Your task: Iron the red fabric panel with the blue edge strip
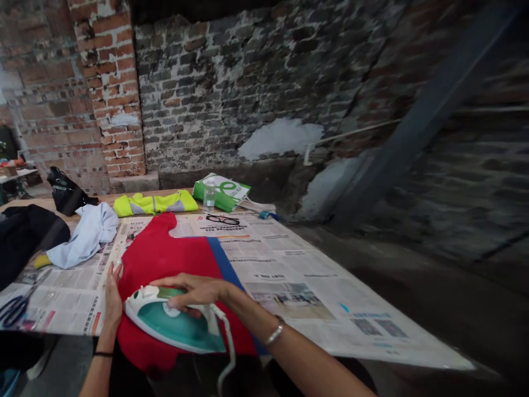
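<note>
A red garment with a blue band along its right edge (169,251) lies spread over the newspaper, with its lower part hanging past the table's near edge. On it rests a white and teal clothes iron (176,325), its tip pointing left. My right hand (198,292) is wrapped round the iron's handle, and the white cord drops from the iron's right end. My left hand (112,295) lies along the garment's left edge with its fingers stretched out, just left of the iron's tip. Something small and shiny shows by its fingertips, too blurred to name.
Newspaper (289,270) covers the table. Scissors (14,311), a pale blue cloth (88,231) and dark fabric (28,237) lie left. Behind are a black bag (68,193), a yellow vest (155,203), a clear bottle (209,197), a green-white bag (231,190) and glasses (223,219).
</note>
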Available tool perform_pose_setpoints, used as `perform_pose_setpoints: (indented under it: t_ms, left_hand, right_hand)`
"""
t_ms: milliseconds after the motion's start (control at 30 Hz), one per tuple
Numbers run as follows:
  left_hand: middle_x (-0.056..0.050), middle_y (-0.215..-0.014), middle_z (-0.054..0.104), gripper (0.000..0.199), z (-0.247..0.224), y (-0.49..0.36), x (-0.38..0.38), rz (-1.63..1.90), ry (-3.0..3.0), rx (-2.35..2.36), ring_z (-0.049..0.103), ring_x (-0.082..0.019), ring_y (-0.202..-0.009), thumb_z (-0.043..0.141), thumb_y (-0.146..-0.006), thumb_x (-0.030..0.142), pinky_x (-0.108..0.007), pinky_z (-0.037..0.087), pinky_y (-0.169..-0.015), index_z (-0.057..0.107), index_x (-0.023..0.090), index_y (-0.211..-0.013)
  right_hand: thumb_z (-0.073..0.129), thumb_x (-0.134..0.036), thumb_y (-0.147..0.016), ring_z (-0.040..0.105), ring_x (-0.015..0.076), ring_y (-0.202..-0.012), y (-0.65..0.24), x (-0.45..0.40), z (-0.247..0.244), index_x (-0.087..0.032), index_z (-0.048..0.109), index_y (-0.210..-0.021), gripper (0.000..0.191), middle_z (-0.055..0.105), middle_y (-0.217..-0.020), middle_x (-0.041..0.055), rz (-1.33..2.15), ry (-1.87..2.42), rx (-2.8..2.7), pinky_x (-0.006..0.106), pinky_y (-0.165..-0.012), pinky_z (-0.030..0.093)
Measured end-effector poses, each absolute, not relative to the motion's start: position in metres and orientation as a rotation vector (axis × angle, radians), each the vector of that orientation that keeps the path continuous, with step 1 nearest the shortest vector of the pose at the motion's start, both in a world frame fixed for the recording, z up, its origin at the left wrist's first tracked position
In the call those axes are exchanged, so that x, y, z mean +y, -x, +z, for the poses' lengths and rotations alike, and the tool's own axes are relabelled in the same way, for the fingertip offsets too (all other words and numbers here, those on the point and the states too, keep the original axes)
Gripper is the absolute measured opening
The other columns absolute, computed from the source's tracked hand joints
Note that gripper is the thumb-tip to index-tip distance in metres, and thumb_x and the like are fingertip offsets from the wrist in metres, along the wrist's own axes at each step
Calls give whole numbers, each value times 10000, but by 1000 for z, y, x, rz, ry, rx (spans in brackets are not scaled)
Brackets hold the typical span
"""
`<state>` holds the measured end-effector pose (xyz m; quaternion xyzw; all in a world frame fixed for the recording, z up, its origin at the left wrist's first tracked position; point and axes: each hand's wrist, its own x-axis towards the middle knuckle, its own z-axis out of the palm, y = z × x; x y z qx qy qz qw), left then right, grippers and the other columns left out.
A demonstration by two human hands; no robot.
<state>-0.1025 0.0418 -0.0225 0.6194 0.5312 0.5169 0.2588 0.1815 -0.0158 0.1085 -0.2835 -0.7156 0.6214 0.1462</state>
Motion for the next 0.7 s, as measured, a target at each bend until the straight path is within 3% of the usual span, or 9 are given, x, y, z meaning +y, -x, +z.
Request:
perform_pose_setpoints:
  t_ms: [100,200,400,533,700]
  left_hand:
    - [-193,-1487,568,698,-22,105,47,1446,-1576,1434,517,-212,-1404,-39,-1055,486,-408,440,-1166,142,129,-1627]
    - [-215,-1492,555,698,-21,104,48,1441,-1576,1489,510,-227,-1412,-2,-1059,486,-432,425,-1178,172,97,-1612]
    - [-144,-1528,537,579,-20,100,41,1379,-1637,1592,419,-262,-1478,240,-1067,494,-460,327,-1241,536,162,-1439]
    - [-137,-1513,556,556,-24,96,40,1329,-1697,1641,437,-235,-1467,243,-1071,449,-452,323,-1244,509,149,-1457]
    - [-141,-1546,518,550,-29,89,40,1338,-1691,1667,423,-259,-1476,285,-1061,453,-488,310,-1248,501,146,-1464]
  right_hand:
    - [699,-475,-907,507,75,-508,-166,-15,115,-220,484,-1518,696,548,-673,-65,1703,809,-2126,177,-511,429]
    - [668,-447,-937,506,76,-497,-173,-18,116,-216,428,-1557,704,555,-658,-67,1631,878,-2130,176,-509,429]
    - [614,-407,-969,525,92,-519,-239,-27,105,-194,375,-1584,694,536,-683,-61,1346,1344,-1857,200,-528,447]
    - [529,-335,-1007,537,117,-526,-271,-27,96,-135,292,-1605,674,525,-657,-61,1134,1652,-1501,230,-555,467]
    - [574,-420,-971,545,158,-512,-267,-13,93,-105,264,-1595,765,513,-604,-61,970,1768,-1286,258,-515,467]
